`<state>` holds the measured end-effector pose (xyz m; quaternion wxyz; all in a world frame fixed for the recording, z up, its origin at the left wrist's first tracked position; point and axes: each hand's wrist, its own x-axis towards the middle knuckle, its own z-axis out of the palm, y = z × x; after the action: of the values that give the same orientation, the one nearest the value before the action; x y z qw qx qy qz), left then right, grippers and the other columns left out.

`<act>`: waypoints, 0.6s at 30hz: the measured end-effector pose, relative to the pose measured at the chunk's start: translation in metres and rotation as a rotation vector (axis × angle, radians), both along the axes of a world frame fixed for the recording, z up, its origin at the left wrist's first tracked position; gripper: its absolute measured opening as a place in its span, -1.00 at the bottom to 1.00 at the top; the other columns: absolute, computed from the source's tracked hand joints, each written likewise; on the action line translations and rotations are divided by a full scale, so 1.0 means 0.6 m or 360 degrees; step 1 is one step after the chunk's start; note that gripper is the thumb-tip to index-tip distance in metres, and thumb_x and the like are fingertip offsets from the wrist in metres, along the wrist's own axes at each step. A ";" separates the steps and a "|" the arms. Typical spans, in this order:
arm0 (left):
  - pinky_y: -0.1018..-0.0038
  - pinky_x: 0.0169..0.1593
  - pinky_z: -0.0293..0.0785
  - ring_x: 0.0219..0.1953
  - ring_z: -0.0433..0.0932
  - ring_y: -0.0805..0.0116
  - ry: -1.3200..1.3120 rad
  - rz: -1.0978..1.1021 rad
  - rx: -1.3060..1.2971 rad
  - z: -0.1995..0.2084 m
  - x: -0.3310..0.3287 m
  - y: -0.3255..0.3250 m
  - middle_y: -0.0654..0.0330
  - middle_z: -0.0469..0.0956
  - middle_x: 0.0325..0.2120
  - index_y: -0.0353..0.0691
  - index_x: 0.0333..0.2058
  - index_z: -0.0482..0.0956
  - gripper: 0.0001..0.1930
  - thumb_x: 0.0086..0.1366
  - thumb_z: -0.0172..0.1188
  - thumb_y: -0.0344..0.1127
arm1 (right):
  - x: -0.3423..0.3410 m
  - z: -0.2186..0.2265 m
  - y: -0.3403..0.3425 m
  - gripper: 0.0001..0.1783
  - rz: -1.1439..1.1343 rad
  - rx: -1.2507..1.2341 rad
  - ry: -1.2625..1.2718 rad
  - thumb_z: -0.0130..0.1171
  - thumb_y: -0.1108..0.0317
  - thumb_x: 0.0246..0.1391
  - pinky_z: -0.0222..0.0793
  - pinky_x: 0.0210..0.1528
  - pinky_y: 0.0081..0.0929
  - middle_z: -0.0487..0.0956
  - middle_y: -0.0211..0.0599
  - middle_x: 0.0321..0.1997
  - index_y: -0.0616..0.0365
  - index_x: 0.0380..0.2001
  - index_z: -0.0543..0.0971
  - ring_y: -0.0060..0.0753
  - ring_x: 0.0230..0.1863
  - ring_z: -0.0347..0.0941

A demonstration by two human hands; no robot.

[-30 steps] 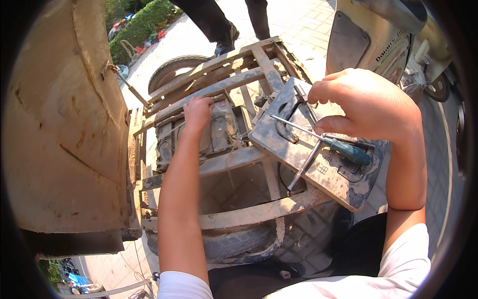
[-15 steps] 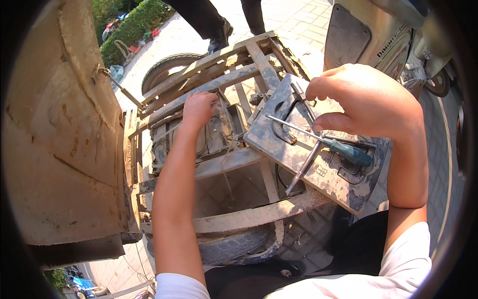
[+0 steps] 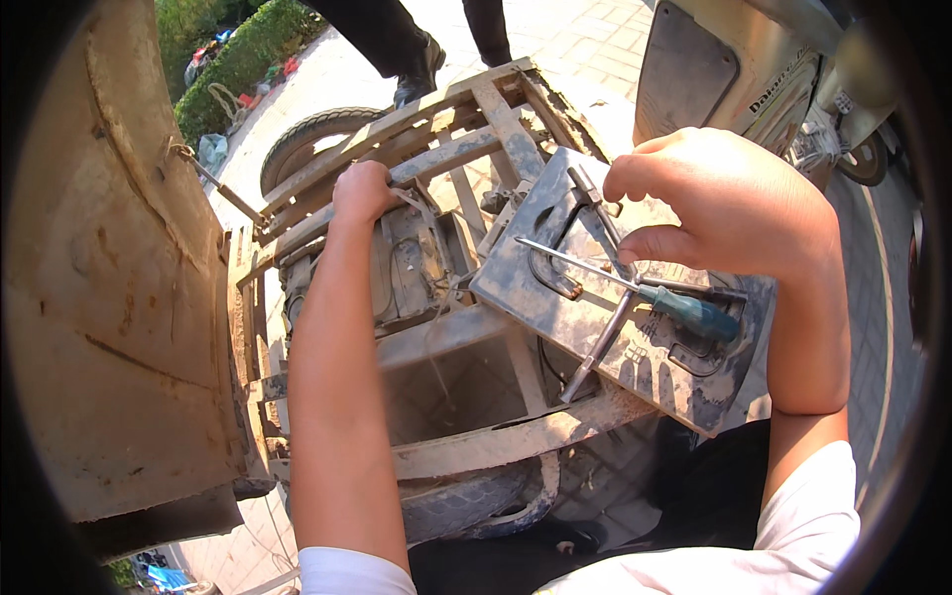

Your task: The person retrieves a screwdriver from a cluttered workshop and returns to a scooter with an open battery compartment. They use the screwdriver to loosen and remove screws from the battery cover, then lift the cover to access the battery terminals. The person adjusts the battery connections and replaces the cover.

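My left hand point(image 3: 362, 190) is closed at a rail of the dirty metal frame point(image 3: 446, 157), beside a dusty block with straps and cables point(image 3: 412, 253); its fingertips and whatever they hold are hidden. My right hand point(image 3: 719, 203) hovers with curled fingers and thumb apart, nothing visible between them, above a worn dark panel point(image 3: 516, 283) with black loop handles. A screwdriver point(image 3: 694, 310) with a blue-green handle lies across the panel. Under its shaft lies a metal bar wrench point(image 3: 600, 352).
A rusty, raised metal panel point(image 3: 149, 297) stands at the left, with a thin strut point(image 3: 223, 188). Wheels sit beyond point(image 3: 317, 144) and below point(image 3: 461, 506) the frame. Another person's dark-trousered legs point(image 3: 367, 30) are at the far side. A parked scooter point(image 3: 734, 84) is at the upper right.
My left hand has moved left and slightly away, from the straps and cables toward the frame rail, and now looks more tightly closed. My right hand has hardly moved. The view has shifted slightly.
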<state>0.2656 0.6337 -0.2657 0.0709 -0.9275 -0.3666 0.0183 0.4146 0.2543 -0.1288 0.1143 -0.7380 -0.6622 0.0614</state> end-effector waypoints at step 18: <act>0.17 -0.14 0.52 -0.23 0.62 0.04 -0.0070 -0.0368 -0.0609 -0.001 -0.035 -0.024 -0.01 0.63 -0.41 -0.18 -0.31 0.68 -0.80 0.05 0.38 -0.31 | -0.011 0.020 -0.013 -0.58 -0.0003 0.0006 -0.0036 0.44 0.22 -0.11 0.50 -0.13 -0.24 0.66 -0.10 -0.25 0.21 -0.20 0.62 -0.03 -0.17 0.61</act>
<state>0.2446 0.6190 -0.2661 -0.1129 -0.9601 -0.2491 0.0591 0.4079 0.2466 -0.1169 0.1082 -0.7392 -0.6627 0.0517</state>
